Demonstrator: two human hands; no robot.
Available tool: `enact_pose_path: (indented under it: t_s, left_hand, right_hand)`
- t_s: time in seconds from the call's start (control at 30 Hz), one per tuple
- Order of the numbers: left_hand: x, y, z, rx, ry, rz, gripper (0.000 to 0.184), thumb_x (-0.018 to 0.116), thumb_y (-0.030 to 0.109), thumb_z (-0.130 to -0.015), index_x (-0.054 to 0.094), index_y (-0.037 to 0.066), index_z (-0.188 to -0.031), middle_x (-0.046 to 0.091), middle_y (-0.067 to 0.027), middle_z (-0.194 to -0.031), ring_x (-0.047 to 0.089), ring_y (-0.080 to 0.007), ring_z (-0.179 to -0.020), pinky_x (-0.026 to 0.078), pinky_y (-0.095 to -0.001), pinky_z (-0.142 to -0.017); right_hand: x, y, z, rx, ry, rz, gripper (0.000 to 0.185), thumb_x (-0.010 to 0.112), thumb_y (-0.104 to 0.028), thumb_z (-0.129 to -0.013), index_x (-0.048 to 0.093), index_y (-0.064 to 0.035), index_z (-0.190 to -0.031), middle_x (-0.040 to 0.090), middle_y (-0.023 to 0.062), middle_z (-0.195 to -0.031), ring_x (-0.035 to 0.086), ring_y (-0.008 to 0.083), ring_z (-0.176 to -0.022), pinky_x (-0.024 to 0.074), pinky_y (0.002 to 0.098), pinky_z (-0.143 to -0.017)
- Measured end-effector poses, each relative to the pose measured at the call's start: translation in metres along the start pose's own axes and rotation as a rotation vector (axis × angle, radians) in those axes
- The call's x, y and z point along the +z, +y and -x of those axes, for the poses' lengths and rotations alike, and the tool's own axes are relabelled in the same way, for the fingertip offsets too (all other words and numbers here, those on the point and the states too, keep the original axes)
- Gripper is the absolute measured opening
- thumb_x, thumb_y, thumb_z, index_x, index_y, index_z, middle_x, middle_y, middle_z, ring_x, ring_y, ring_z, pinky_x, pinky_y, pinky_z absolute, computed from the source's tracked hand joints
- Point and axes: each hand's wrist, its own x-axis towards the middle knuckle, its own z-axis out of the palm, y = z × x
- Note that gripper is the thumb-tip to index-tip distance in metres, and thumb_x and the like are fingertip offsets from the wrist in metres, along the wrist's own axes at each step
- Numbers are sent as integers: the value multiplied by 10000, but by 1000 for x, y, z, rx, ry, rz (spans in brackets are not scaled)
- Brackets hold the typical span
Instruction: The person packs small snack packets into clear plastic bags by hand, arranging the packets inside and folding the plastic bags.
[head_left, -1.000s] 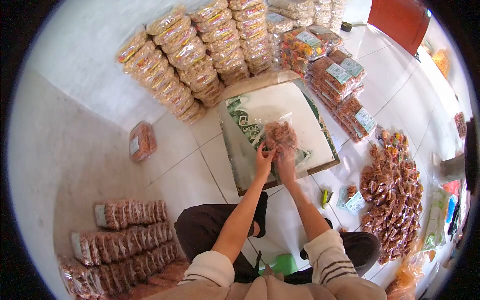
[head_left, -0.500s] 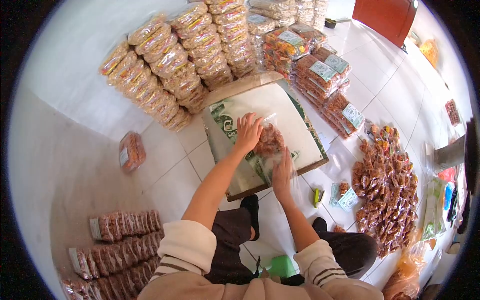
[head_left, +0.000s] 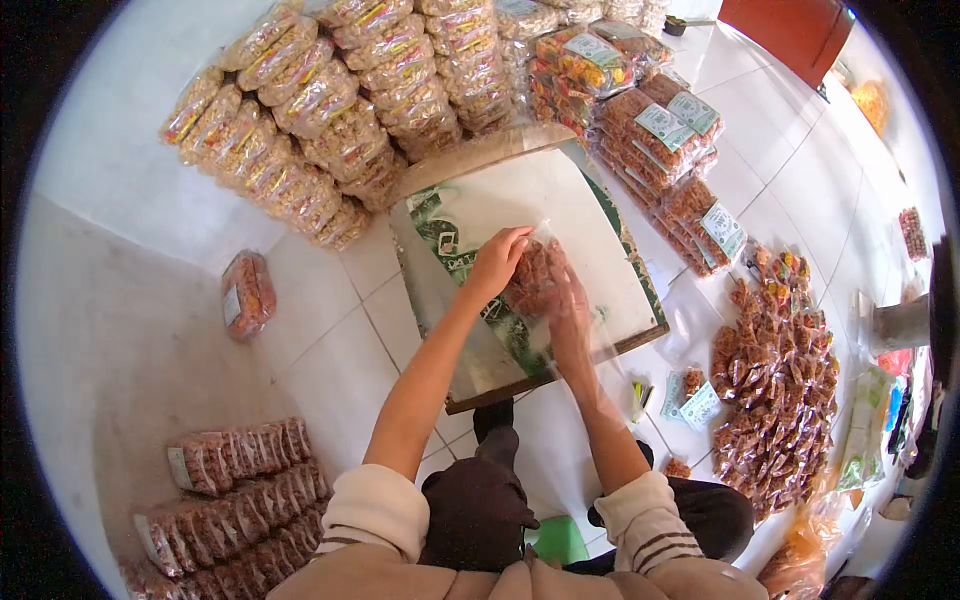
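Note:
A clear plastic bag of reddish-brown snacks (head_left: pixel 532 280) lies on the low, board-topped table (head_left: pixel 600 240) in front of me. My left hand (head_left: pixel 498 262) is at the bag's upper left side, its fingers together and bent over the edge of the plastic. Along the right side, my right hand (head_left: pixel 570 320) presses with fingers stretched out, partly seen through loose film. The bag's empty end trails towards me beside my right wrist.
Tall stacks of bagged snacks (head_left: pixel 300 110) stand behind the table. Labelled packs (head_left: pixel 660 135) are piled at back right. Many small packets (head_left: pixel 775 400) cover the floor at right, near loose labels (head_left: pixel 700 405). A single pack (head_left: pixel 248 293) and rows of packs (head_left: pixel 240 500) lie at left.
My left hand's spread fingers have drawn together at the bag's edge. The right hand has moved up along the bag's side. The view has shifted slightly.

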Motion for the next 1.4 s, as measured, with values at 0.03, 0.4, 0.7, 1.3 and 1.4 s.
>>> enact_pose_path:
  t_s: [0.03, 0.4, 0.7, 1.3, 1.4]
  left_hand:
    - [-2, 5, 2, 16, 55, 9, 217, 474, 126, -863, 541, 57, -1058, 581, -134, -987, 583, -257, -833, 458, -332, -708]
    - [-9, 14, 12, 6, 44, 166, 416, 533, -15, -747, 455, 92, -1141, 516, -69, -1083, 530, -204, -937, 453, -305, -742]
    - [-11, 2, 11, 8, -10, 174, 595, 689, 107, -685, 399, 107, -1204, 476, -89, -1095, 485, -208, -1000, 421, -310, -826]
    - [3, -3, 22, -63, 87, -2, 429, 587, 294, -787, 472, 67, -1132, 498, -101, -1108, 461, -286, -1013, 322, -387, -888]
    - [5, -5, 22, -25, 170, -74, 452, 588, 307, -786, 462, 50, -1135, 502, -107, -1087, 442, -282, -1025, 317, -391, -889]
  right_hand:
    - [2, 1, 1, 80, 10, -83, 487, 496, 28, -755, 402, -38, -1229, 431, 186, -1180, 462, 333, -1057, 371, 368, -924]
    - [5, 11, -7, 47, 130, 363, 265, 596, -58, -742, 497, -36, -987, 520, 158, -1000, 530, 322, -877, 432, 394, -735]
    - [2, -2, -6, -153, 10, 390, 733, 666, -83, -655, 291, -56, -1284, 510, 141, -1095, 481, 326, -993, 424, 383, -837]
    - [18, 13, -7, 97, 120, 306, 430, 561, -155, -792, 391, 15, -1148, 487, 202, -1072, 460, 350, -993, 368, 413, -841]
    - [11, -2, 8, 90, 114, 268, 481, 581, -150, -779, 371, 32, -1171, 472, 207, -1089, 434, 349, -1024, 343, 415, -873]
